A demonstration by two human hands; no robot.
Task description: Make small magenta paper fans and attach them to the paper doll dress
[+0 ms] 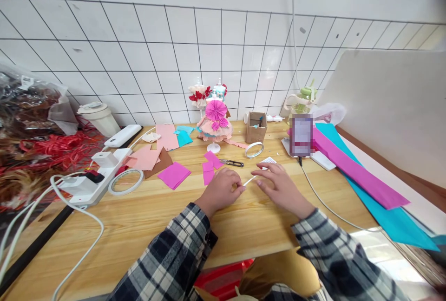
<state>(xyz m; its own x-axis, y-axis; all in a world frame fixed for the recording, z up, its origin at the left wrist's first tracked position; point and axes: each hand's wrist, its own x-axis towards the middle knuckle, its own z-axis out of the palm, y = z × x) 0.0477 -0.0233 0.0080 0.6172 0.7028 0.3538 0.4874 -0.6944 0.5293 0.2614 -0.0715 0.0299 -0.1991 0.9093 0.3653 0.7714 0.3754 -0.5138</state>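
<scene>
My left hand (pixel 224 191) is closed in a pinch on one end of a thin white strip (pixel 249 180). The strip slants up toward my right hand (pixel 278 184), whose fingers are spread with the thumb apart. I cannot tell whether a right fingertip touches the strip's far end. Just beyond my hands lie small thread snips (pixel 232 163), several cut magenta paper pieces (pixel 208 175) and a roll of white tape (pixel 254 150). A small white printed card (pixel 269 160) is partly behind my right fingers.
Small dress forms in paper dresses (pixel 215 122) stand by the tiled wall, beside a cardboard box (pixel 256 127). Leftward are folded magenta paper (pixel 174 175), a larger tape roll (pixel 126 182) and a power strip (pixel 101 180). Rightward are a phone (pixel 301 136), its cable and long magenta paper (pixel 358 168).
</scene>
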